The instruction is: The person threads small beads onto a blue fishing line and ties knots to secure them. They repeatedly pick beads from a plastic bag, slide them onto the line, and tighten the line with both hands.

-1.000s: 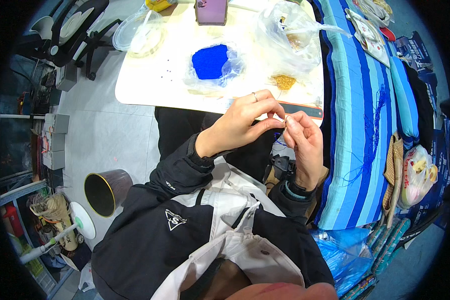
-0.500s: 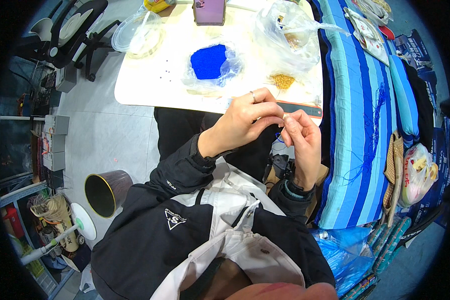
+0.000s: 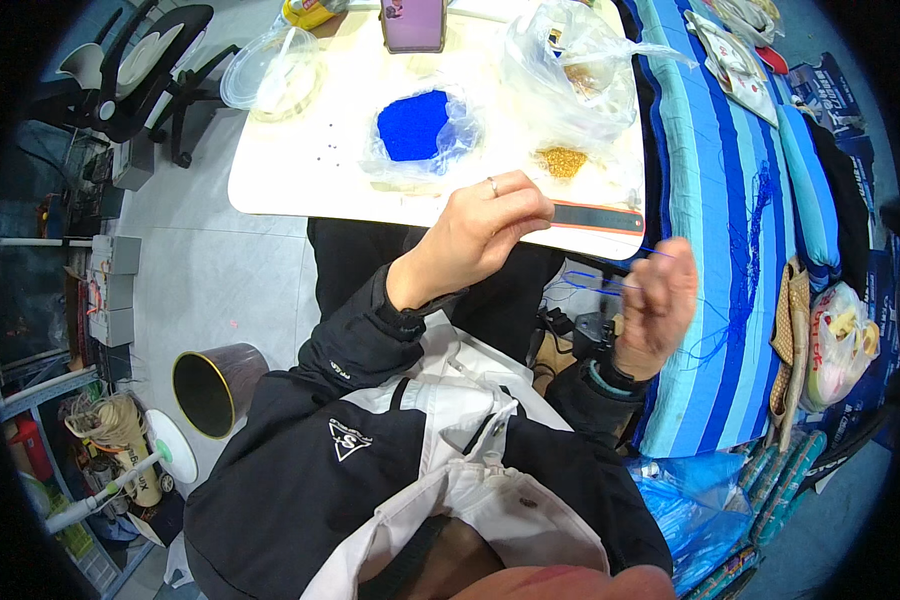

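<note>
A: Beads first, far left to right: clear plastic dish (image 3: 270, 75) at the table's (image 3: 280, 185) far left edge, blue beads (image 3: 415, 125) heaped on a clear bag at the centre, small gold bead pile (image 3: 562, 162) to the right, crumpled plastic bag (image 3: 570, 65) beyond it.

B: Hands?

A: Left hand (image 3: 480, 235) hangs over the table's near edge, fingers curled narrow, tips pinched together. Too small to tell what's in the pinch, probably the thread end. Right hand (image 3: 660, 300) is off the table to the right, well apart, fingers loosely closed on blue thread (image 3: 595, 282) that loops between the hands.

B: Progress?

A: Early, I'd judge. Both bead piles look full, and I can't make out any strung beads on the thread. Nearly all the stringing looks left.
</note>
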### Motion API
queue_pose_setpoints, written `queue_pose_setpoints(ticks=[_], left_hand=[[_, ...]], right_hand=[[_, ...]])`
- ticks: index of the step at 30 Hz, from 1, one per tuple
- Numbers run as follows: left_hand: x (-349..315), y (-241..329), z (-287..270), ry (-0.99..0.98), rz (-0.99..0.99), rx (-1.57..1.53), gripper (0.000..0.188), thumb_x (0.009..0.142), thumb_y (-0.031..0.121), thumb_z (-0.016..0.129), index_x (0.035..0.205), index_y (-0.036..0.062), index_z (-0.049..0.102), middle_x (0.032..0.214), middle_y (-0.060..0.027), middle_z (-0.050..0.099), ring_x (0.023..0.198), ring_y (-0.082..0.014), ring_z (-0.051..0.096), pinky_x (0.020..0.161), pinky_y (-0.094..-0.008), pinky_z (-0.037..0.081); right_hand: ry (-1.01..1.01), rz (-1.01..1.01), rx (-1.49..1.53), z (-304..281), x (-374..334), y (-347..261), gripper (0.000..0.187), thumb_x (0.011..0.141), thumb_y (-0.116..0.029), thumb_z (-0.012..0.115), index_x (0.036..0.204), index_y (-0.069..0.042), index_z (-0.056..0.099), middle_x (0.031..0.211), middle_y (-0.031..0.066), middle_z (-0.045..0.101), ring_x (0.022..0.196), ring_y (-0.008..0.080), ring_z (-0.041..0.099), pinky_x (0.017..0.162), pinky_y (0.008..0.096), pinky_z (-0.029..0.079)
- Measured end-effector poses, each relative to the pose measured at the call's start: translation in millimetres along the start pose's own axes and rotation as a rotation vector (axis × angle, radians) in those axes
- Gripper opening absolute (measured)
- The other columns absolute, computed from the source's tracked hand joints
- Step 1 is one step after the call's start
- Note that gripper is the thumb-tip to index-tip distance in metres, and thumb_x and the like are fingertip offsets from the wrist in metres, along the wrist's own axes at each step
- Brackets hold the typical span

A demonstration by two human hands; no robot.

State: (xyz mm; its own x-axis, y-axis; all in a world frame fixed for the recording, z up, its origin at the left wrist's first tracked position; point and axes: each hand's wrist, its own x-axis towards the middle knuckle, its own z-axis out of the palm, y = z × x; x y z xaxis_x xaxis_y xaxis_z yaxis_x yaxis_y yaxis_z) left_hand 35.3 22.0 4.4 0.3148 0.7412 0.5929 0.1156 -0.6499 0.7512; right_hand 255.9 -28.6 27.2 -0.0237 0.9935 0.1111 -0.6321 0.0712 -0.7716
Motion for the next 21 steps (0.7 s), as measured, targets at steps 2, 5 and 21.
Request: queue_pose_setpoints(ticks=[2, 5, 21], left_hand=[[2.2, -2.8, 1.4, 0.000, -0.017, -0.016, 0.013, 0.078, -0.007, 0.063, 0.088, 0.0003, 0.062, 0.081, -0.0103, 0.059, 0.074, -0.0248, 0.059, 0.066, -0.0303, 0.046], [5.6, -8.0, 5.9, -0.017, -0.017, -0.026, 0.012, 0.078, -0.007, 0.063, 0.088, 0.0003, 0.061, 0.081, -0.0100, 0.059, 0.073, -0.0244, 0.059, 0.065, -0.0302, 0.046], [19.8, -54.1, 23.3, -0.138, 0.006, 0.249, 0.011, 0.080, -0.001, 0.060, 0.090, 0.0021, 0.057, 0.083, -0.0129, 0.059, 0.079, -0.0325, 0.060, 0.067, -0.0369, 0.048]], right_hand=[[-0.069, -0.138, 0.306, -13.0, 4.0, -11.5, 0.013, 0.097, -0.013, 0.053, 0.086, -0.007, 0.051, 0.054, -0.0076, 0.031, 0.047, 0.0001, 0.024, 0.038, 0.0188, 0.015], [-0.200, -0.281, 0.712, -29.2, 4.8, -29.7, 0.015, 0.099, -0.014, 0.048, 0.085, -0.009, 0.049, 0.053, -0.0074, 0.029, 0.047, 0.0006, 0.022, 0.038, 0.0195, 0.013], [-0.027, -0.550, 0.878, -138.2, -23.7, -95.4, 0.013, 0.095, -0.003, 0.048, 0.085, -0.007, 0.054, 0.062, -0.0052, 0.038, 0.053, 0.0030, 0.031, 0.047, 0.0219, 0.021]])
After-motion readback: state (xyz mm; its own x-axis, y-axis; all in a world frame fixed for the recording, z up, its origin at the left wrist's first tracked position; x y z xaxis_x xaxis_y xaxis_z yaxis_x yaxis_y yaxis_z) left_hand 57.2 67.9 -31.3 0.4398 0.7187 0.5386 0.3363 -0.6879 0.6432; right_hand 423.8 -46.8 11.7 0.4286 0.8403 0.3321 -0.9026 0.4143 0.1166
